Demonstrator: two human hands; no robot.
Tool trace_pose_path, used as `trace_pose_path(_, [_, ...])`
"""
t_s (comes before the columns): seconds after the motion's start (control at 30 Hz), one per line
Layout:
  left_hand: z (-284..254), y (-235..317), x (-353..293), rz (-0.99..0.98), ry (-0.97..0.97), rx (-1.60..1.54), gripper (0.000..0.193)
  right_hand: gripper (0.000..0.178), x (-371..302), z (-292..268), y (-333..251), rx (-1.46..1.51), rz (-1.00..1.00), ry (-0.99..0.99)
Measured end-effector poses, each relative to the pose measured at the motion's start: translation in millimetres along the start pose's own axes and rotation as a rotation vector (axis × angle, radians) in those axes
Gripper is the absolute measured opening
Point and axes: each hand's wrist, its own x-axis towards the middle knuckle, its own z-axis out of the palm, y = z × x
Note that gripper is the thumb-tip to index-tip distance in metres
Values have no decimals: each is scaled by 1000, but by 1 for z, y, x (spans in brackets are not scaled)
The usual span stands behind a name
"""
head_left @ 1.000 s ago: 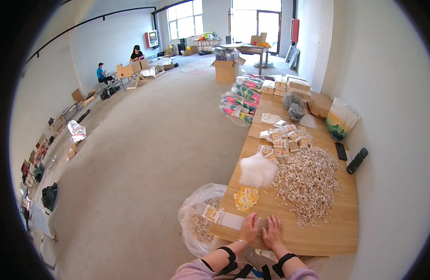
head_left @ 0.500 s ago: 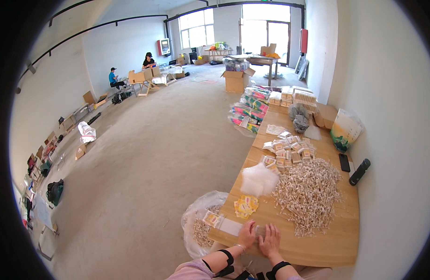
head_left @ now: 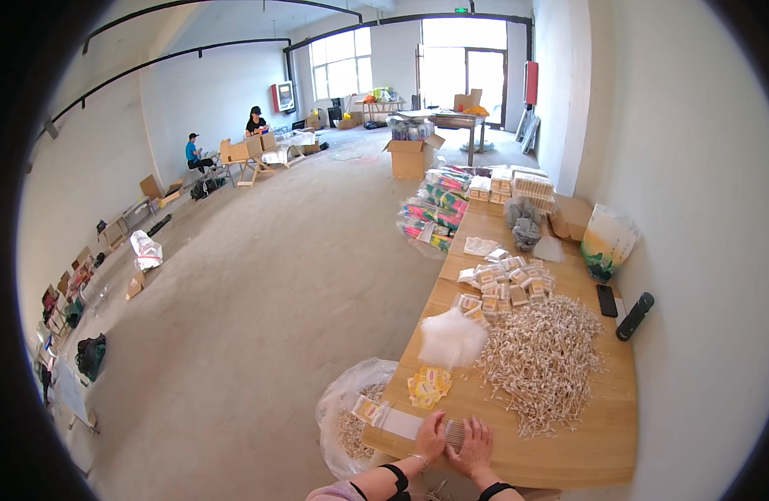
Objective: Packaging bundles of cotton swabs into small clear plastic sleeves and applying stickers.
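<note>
Many packs (head_left: 514,284) sat filled behind the big swab pile (head_left: 541,363), still left loose, and at its front left the left hand (head_left: 432,436) and right hand (head_left: 474,448) had fingers gripping what looked like a swab row (head_left: 454,432).

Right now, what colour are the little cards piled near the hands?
The little cards are mostly yellow with some white, best seen in the head view.
</note>
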Motion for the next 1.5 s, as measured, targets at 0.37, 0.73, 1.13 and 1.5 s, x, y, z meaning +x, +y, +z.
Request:
trace_pose_path(0.37, [0,-3,2,-105,-6,-146,27,79,7,-6,-4,12,17,10])
trace_pose_path(0.73, [3,-9,-2,-158,-7,-254,27,80,4,-7,-4,18,-13,-1])
trace_pose_path(1.13, [-1,1,0,-135,-47,-208,26,80,4,-2,2,58,11,33])
trace_pose_path(1.5, [-3,3,-1,-118,-49,-203,26,78,3,-5,-1,70,11,21])
